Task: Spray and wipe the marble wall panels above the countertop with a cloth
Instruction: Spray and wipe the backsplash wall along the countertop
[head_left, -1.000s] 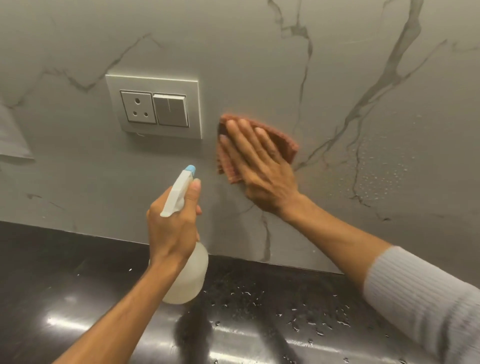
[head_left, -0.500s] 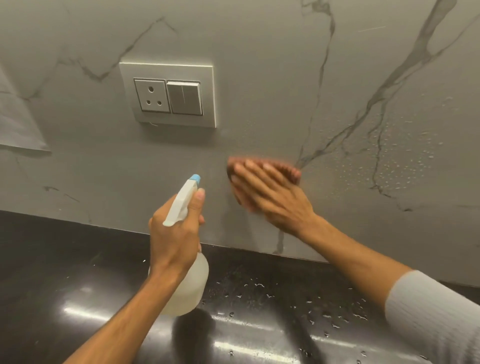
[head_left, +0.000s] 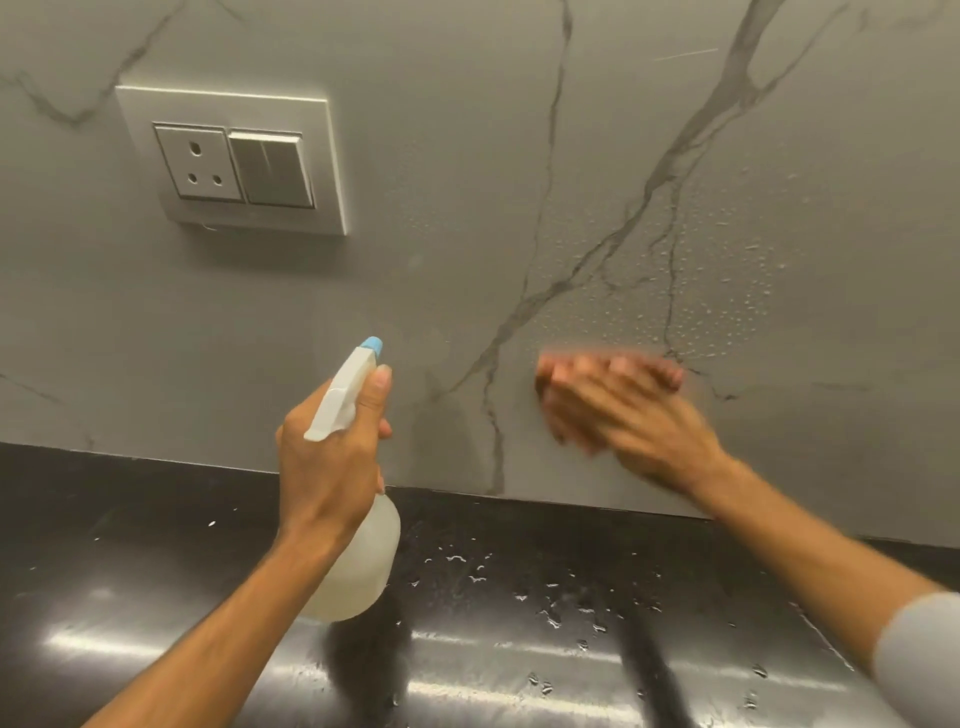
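The grey marble wall panel with dark veins fills the upper view. My left hand grips a white spray bottle with a blue nozzle tip, pointed at the wall. My right hand lies flat against the panel low down and is blurred by motion. It presses a reddish cloth, of which only a thin edge shows above the fingers. Spray droplets cover the wall just above and to the right of that hand.
A white socket and switch plate sits on the wall at upper left. The glossy black countertop runs below, dotted with water drops near the wall.
My right hand has slid the cloth down and to the right along the wall, away from the socket plate. The left hand with the bottle has stayed about where it was.
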